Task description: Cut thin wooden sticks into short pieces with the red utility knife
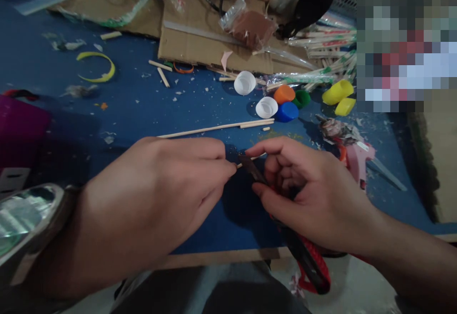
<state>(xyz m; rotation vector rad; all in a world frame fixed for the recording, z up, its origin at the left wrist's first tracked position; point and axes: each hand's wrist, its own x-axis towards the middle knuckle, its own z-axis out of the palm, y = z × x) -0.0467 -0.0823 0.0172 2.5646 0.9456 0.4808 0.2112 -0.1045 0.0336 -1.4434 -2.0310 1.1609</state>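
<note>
My left hand (157, 195) pinches a thin wooden stick (254, 158) at its fingertips, low over the blue table (135, 100). My right hand (307, 190) grips a red and black cutter (310, 261) whose dark blade meets the stick just right of my left fingertips. Only a short piece of the stick shows between the two hands. A silver watch sits on my left wrist.
Long wooden sticks (217, 127) lie just beyond my hands. Behind them are bottle caps: white (244, 83), white (266, 107), orange (283, 93), blue (287, 112), green, yellow (337, 92). A pink glue gun (359, 157) lies to the right. Cardboard (200, 43) and packets fill the back.
</note>
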